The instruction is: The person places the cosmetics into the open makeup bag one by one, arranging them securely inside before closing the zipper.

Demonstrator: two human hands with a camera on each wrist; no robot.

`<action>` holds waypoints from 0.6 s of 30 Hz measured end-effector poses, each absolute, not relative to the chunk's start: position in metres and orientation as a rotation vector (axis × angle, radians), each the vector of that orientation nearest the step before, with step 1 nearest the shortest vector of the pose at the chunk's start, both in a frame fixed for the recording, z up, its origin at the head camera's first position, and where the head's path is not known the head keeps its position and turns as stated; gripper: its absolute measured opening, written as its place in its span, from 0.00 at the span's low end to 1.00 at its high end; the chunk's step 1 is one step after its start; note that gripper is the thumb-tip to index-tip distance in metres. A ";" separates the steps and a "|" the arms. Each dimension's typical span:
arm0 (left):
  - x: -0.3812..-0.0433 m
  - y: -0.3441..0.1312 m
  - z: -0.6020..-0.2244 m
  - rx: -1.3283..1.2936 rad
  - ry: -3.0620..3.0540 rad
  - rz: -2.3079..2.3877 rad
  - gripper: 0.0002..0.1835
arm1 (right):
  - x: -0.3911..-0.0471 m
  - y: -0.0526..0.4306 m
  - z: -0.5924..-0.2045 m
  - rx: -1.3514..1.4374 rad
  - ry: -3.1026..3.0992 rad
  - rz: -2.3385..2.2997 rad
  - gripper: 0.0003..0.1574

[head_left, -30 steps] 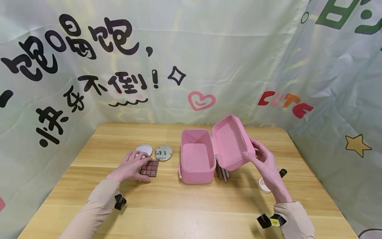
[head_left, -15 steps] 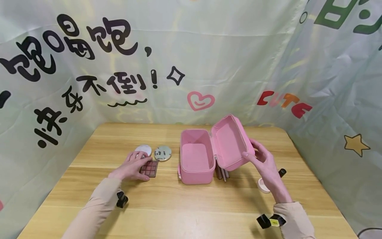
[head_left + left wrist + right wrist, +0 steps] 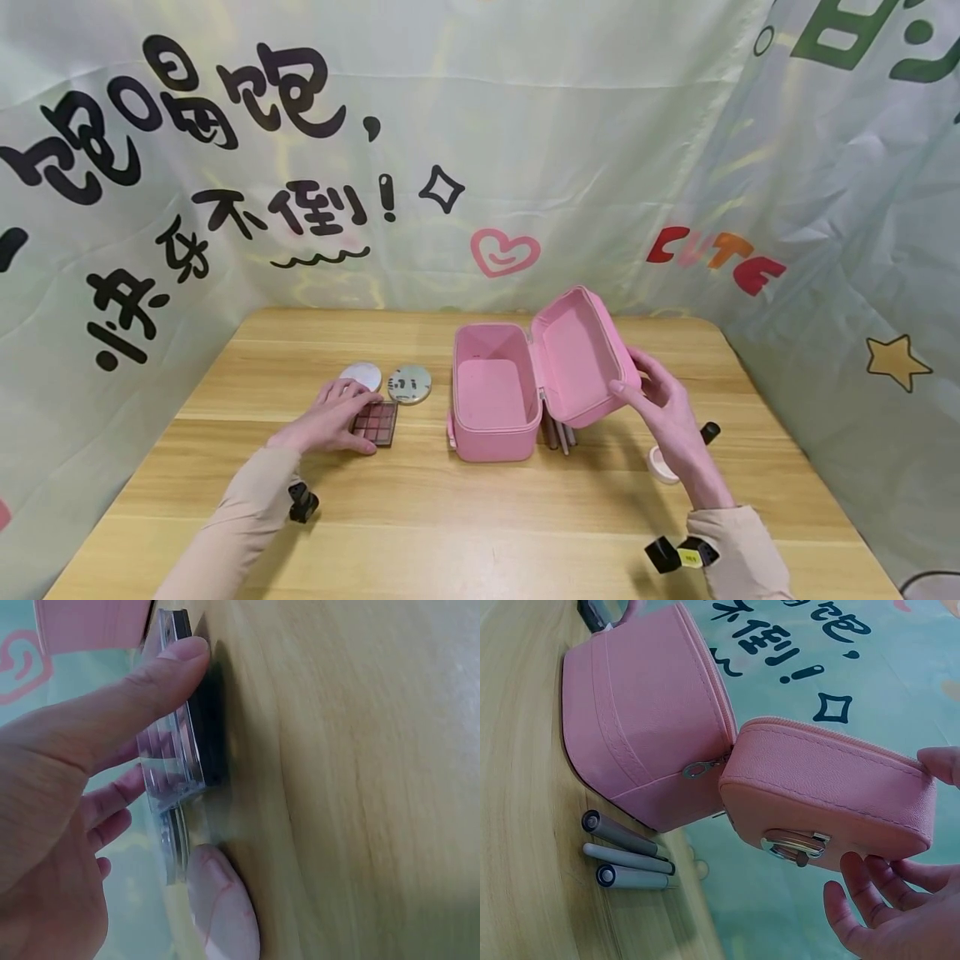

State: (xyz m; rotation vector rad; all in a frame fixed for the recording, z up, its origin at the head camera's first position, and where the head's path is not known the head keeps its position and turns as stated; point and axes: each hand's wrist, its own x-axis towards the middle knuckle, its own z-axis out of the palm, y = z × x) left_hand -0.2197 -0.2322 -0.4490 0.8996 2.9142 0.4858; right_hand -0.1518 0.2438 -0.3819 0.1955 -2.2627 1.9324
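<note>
Three pens (image 3: 630, 859) beside pink case (image 3: 641, 709)

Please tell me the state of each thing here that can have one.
Pink case: upright, unzipped, open
Lid: swung outward, held by right hand
Palette: looks shut, gripped by left hand
White disc: lying flat
Patterned disc: lying flat
Three slim sticks: lying beside the case
White round container: partly hidden, openness unclear
Black item: partly hidden

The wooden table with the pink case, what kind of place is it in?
Maybe a small, set-up corner for filming: printed cloth hangs behind and beside the wooden table, and small black devices sit by the person's sleeves.
</note>
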 end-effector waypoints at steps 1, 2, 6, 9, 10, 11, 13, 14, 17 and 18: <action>-0.219 -0.233 -0.448 0.895 2.913 0.497 0.42 | -0.152 0.244 -0.382 0.197 -2.262 1.934 0.37; -0.218 -0.233 -0.448 0.904 2.917 0.505 0.42 | -0.152 0.244 -0.382 0.197 -2.262 1.933 0.37; -0.216 -0.233 -0.446 0.914 2.931 0.585 0.42 | -0.152 0.244 -0.382 0.196 -2.264 1.930 0.37; -0.215 -0.232 -0.445 0.883 2.912 0.706 0.42 | -0.151 0.244 -0.382 0.196 -2.264 1.932 0.37; -0.215 -0.231 -0.445 0.869 2.902 0.748 0.42 | -0.151 0.244 -0.382 0.195 -2.265 1.933 0.37; -0.215 -0.231 -0.445 0.861 2.891 0.793 0.43 | -0.151 0.244 -0.382 0.195 -2.265 1.933 0.38; -0.215 -0.229 -0.443 0.849 2.868 0.888 0.43 | -0.151 0.244 -0.382 0.193 -2.265 1.935 0.38; -0.215 -0.228 -0.443 0.843 2.857 0.932 0.43 | -0.151 0.244 -0.382 0.192 -2.266 1.934 0.38; -0.216 -0.225 -0.441 0.878 2.832 1.060 0.43 | -0.151 0.244 -0.383 0.189 -2.268 1.932 0.38; -0.216 -0.223 -0.441 0.887 2.822 1.097 0.42 | -0.151 0.244 -0.383 0.189 -2.268 1.932 0.38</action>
